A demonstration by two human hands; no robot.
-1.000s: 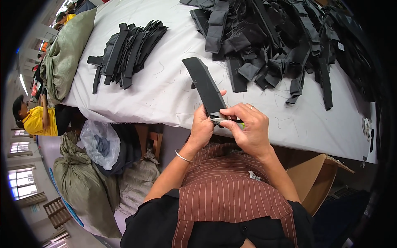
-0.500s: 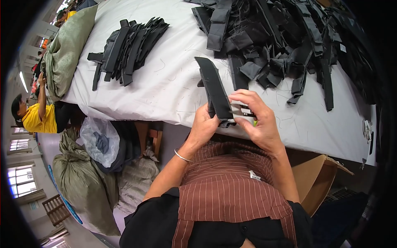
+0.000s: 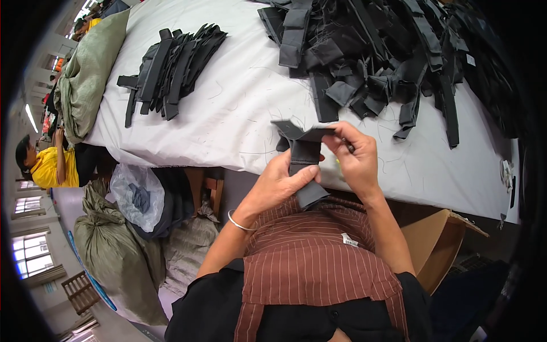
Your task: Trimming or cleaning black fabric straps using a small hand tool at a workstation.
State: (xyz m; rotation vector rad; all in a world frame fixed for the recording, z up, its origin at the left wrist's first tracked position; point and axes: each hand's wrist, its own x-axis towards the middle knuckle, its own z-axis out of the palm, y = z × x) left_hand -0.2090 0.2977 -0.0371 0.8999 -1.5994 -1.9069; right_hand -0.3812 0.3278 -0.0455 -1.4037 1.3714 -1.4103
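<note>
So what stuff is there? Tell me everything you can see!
Fabric piece: one, black, both hands
Small tool: one, dark, right hand
Strip bundle: one, black, table's left
Strip heap: one, black, table's right
Table: one, white, in front
Table sack: one, greenish, far left
Tied sack: one, greenish, floor, left
Plastic bag: one, clear, beside tied sack
Cardboard box: one, brown, lower right
Coworkers: two or more, yellow tops, left
Slatted wooden thing: one, brown, lower left
Windows: several, bright, left
Apron: one, striped brown, person's front
Bracelet: one, silvery, left wrist
Left hand: one, bare, gripping fabric
Right hand: one, bare, fabric's right side
</note>
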